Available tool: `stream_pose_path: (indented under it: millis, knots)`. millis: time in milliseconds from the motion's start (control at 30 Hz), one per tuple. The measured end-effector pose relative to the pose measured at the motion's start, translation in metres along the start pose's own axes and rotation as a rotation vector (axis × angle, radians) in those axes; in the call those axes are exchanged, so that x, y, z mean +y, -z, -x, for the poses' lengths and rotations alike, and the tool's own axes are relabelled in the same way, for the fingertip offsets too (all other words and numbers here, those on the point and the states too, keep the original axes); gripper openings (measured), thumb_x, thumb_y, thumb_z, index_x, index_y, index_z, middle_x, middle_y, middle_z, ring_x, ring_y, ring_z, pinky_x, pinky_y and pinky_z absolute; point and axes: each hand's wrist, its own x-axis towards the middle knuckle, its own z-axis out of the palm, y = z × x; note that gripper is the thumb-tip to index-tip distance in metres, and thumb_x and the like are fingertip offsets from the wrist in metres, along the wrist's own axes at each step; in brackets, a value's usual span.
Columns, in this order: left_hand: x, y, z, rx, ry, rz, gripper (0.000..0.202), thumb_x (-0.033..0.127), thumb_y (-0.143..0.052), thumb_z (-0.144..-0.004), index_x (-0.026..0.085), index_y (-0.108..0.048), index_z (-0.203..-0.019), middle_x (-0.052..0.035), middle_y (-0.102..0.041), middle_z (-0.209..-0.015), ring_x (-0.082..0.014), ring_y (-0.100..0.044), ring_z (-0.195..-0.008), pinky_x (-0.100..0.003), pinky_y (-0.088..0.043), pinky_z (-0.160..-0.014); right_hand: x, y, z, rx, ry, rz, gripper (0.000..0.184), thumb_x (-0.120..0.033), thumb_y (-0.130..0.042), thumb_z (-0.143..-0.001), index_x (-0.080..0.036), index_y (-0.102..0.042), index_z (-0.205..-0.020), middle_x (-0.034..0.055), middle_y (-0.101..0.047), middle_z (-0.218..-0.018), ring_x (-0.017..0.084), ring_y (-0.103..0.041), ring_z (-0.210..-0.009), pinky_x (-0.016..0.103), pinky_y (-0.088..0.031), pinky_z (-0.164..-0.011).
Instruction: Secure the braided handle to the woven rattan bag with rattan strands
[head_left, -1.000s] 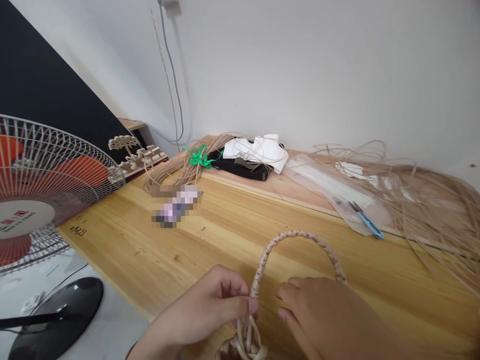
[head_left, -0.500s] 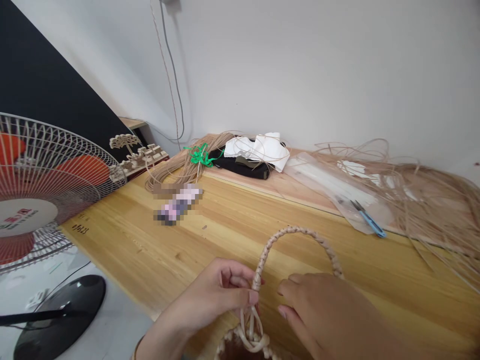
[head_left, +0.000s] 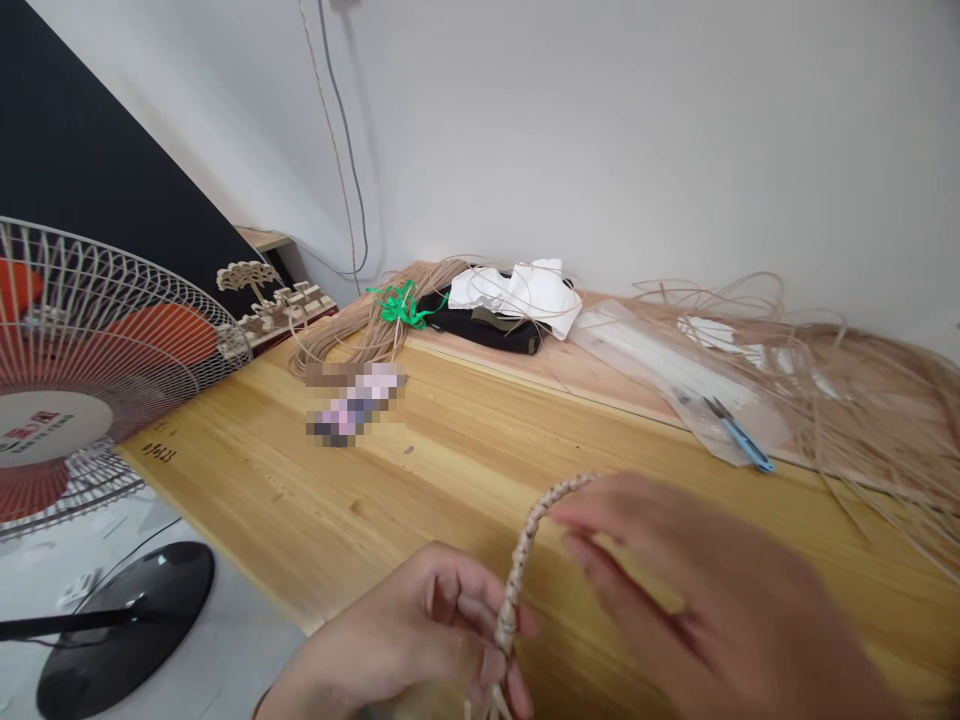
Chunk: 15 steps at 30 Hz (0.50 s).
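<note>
A braided rattan handle (head_left: 525, 545) arches up from the bottom edge over the wooden table (head_left: 315, 480). My left hand (head_left: 420, 650) pinches the lower left end of the handle between thumb and fingers. My right hand (head_left: 720, 610), blurred with motion, is raised with fingers apart in front of the handle's top and right side, holding nothing that I can see. The basket below the handle is out of frame.
A red fan (head_left: 82, 370) stands at the left on a black base (head_left: 127, 625). Farther back lie a rattan coil with a green tie (head_left: 401, 305), white and black cloth (head_left: 517, 300), a plastic bag (head_left: 675, 375), blue snips (head_left: 739, 435) and loose rattan strands (head_left: 862, 400).
My right hand rose from beside the handle's base to its top and spread its fingers. The basket rim dropped out of view; my left hand keeps its pinch.
</note>
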Motion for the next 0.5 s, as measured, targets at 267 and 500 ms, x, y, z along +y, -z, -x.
stream_pose_path:
  millis: [267, 500]
  knots:
    - [-0.015, -0.004, 0.016, 0.036, 0.022, 0.018, 0.033, 0.032, -0.075, -0.062, 0.016, -0.07, -0.09, -0.0068, -0.068, -0.074, -0.0064, -0.056, -0.061, -0.013, -0.04, -0.057, 0.023, 0.006, 0.003, 0.046, -0.209, -0.035, 0.019, -0.037, -0.045, -0.085, -0.032, -0.061, -0.095, -0.0024, -0.068, -0.091, 0.017, -0.063, -0.081, 0.026, -0.05, -0.067]
    - [-0.011, -0.015, 0.017, 0.041, 0.034, 0.018, 0.038, 0.047, -0.073, -0.058, 0.016, -0.073, -0.081, -0.0036, -0.062, -0.061, -0.0056, -0.047, -0.051, -0.016, -0.039, -0.057, 0.032, 0.007, 0.017, -0.007, -0.284, -0.084, 0.017, -0.041, -0.049, -0.084, -0.039, -0.061, -0.095, -0.0067, -0.069, -0.091, 0.016, -0.064, -0.081, 0.023, -0.051, -0.066]
